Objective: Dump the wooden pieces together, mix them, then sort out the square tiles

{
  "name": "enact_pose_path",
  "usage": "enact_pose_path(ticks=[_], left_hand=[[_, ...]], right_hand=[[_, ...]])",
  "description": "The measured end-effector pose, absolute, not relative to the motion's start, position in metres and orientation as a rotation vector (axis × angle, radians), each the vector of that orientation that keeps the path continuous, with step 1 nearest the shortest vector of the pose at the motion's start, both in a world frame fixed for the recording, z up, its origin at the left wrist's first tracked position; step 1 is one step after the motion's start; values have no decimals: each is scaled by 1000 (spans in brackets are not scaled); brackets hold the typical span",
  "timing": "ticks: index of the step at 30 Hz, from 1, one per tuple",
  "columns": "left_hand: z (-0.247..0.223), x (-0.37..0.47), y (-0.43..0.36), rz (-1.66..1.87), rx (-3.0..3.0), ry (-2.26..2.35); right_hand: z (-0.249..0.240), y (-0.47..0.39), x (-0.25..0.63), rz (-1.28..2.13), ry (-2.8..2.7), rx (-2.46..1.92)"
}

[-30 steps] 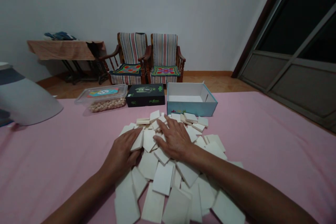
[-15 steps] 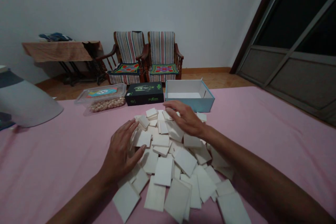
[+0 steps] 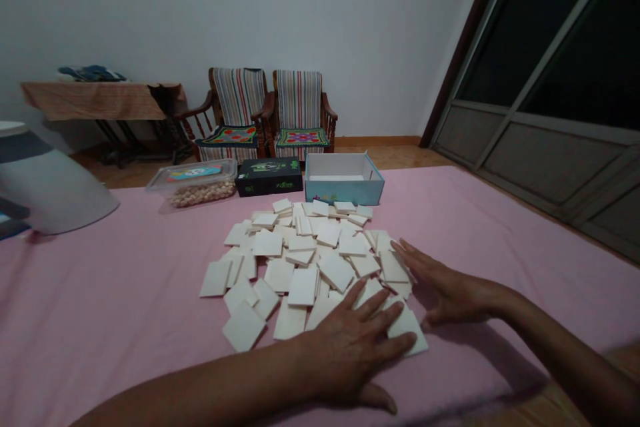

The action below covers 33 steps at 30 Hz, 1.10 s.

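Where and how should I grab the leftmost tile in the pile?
Probably pinch the tile by its left edge, coming from the left: that edge faces bare cloth, while other tiles crowd its right. It looks thin and nearly flat, so lift that edge first.

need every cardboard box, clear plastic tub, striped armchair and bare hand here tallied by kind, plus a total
Light blue open cardboard box and black cardboard box: 2
Clear plastic tub: 1
Striped wooden armchairs: 2
Bare left hand and right hand: 2
Total: 7
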<state>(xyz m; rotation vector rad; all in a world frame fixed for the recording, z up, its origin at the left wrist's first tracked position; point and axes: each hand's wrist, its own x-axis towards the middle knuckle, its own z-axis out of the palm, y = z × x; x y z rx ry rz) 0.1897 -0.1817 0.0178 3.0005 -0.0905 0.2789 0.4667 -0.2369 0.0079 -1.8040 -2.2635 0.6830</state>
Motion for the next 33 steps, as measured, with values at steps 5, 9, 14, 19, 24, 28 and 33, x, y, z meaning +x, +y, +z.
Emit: enact_pose_path(ticks=[5, 9, 14, 19, 24, 28, 33], left_hand=[[13, 215, -183, 322, 3148, 161], [12, 207, -173, 319, 3191, 357], [10, 180, -161, 335, 3188, 512], [14, 153, -141, 319, 3180, 618], [27, 122, -110, 365, 3111, 866], [38, 101, -81, 422, 2961, 994], [38, 94, -71, 552, 2885, 1014]], right_hand=[[-11, -225, 458, 576, -2288, -1664], [-22, -203, 436, 463, -2207, -1530], [-25, -187, 398, 379, -2080, -1398], [-25, -178, 366, 329, -1999, -1399], [-14, -156, 347, 175, -2019, -1308], [-3, -134, 353, 72, -1920, -1333], [-34, -121, 419, -177, -1592, -1982]])
